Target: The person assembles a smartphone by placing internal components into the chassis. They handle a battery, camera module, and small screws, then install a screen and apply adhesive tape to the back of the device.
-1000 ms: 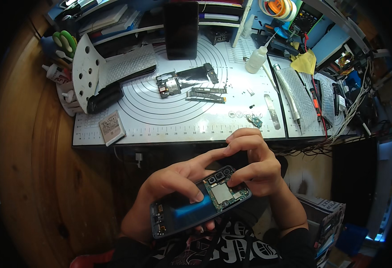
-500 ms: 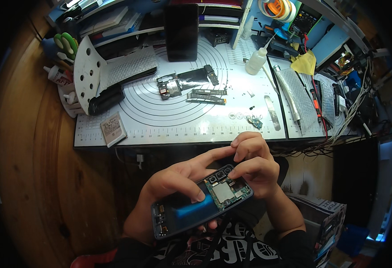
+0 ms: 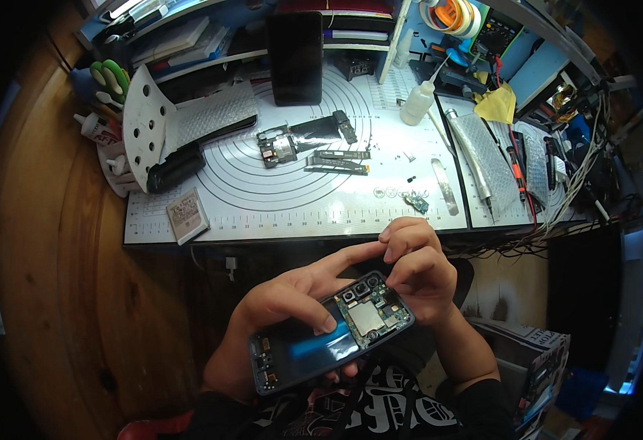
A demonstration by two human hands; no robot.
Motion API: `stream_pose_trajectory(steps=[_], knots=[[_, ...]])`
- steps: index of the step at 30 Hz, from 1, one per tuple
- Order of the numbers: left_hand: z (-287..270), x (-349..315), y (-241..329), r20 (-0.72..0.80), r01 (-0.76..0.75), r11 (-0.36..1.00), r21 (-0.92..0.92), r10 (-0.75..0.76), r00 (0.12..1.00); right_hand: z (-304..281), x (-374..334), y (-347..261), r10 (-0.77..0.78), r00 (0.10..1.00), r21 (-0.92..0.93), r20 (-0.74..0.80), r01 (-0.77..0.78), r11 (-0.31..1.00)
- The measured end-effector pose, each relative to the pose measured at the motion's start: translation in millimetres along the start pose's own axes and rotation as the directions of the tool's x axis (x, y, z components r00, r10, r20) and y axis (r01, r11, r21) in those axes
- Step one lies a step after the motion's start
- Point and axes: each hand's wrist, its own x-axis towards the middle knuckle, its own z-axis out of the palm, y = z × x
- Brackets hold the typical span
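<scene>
I hold an opened phone (image 3: 310, 350) over my lap, its back cover off. A green circuit board (image 3: 393, 315) with a silver shield plate and a row of camera lenses (image 3: 360, 290) shows at its upper right end. The dark battery area takes up the middle. My left hand (image 3: 285, 304) is closed around the phone, thumb pressed on its inner face and fingertips showing beneath. At the board's top right corner, beside the lenses, my right hand (image 3: 422, 271) has its fingers curled in a pinch. Whatever lies between those fingertips is hidden or too small to tell.
On the white mat (image 3: 226, 220) lie phone parts (image 3: 277, 147), flex strips (image 3: 338, 161), a small green board (image 3: 416, 203) and a metal blade (image 3: 444, 187). Behind them stand a dark phone (image 3: 294, 59) and a squeeze bottle (image 3: 418, 104). Cables (image 3: 582, 172) hang at right.
My right fingertips have drawn slightly right, off the camera lenses, so more of the board's corner shows. My left hand keeps its hold, and the phone has barely shifted.
</scene>
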Motion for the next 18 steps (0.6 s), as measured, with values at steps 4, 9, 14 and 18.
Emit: stream_pose_trajectory(steps=[4, 9, 14, 18], knots=[[-2, 1, -1, -0.011, 0.001, 1.000, -0.015, -0.001, 1.000, -8, 1, 3, -0.057, 0.996, -0.049, 0.065, 0.060, 0.997], [-7, 0, -4, 0.032, -0.012, 0.996, -0.088, 0.015, 0.999, -12, -1, 7, -0.108, 0.984, -0.072, 0.143, 0.119, 0.990], [-3, 2, -2, 0.006, -0.012, 0.999, -0.038, 0.013, 1.000, -15, -4, 6, -0.091, 0.984, -0.063, 0.153, 0.102, 0.993], [-5, 2, -1, 0.027, 0.023, 0.998, -0.061, -0.022, 0.999, -6, -2, -1, -0.079, 0.989, -0.031, 0.122, 0.083, 0.996]])
